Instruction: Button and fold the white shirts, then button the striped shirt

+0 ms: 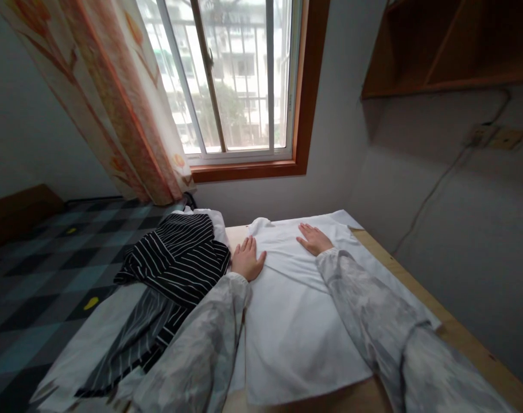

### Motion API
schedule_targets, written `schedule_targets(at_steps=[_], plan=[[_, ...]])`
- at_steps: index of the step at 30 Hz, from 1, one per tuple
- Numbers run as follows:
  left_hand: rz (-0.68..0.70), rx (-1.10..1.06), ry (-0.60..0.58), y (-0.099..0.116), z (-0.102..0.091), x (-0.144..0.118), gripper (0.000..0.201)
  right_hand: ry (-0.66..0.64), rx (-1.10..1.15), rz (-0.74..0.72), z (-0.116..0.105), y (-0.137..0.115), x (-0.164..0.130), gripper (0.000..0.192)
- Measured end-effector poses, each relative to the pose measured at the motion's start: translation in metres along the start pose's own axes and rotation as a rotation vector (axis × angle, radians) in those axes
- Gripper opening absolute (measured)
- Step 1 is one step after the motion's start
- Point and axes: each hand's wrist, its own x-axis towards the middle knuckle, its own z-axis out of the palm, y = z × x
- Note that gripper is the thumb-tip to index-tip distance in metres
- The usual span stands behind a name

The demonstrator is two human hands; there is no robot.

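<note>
Two hands, left hand (246,259) and right hand (313,238), lie spread flat on one white shirt (295,310) beside one striped garment (175,264)

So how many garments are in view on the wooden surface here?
2. A white shirt lies spread flat under both hands: left hand, right hand. A black-and-white striped garment is heaped to its left. More may be hidden beneath that heap.

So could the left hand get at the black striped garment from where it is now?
Probably yes. The left hand lies flat on the white shirt, right beside the black striped garment, with nothing between them. The right hand is also flat on the shirt.
</note>
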Motion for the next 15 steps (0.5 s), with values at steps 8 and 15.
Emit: schedule_targets(at_steps=[8,15], plan=[[-0.008,0.0,-0.003,0.001,-0.003,0.0,0.073,0.003,-0.004,0.212,-0.018,0.075,-0.06,0.082],[-0.004,0.006,0.005,-0.002,-0.003,0.001,0.076,0.048,-0.03,-0.175,0.007,0.027,-0.117,0.082]])
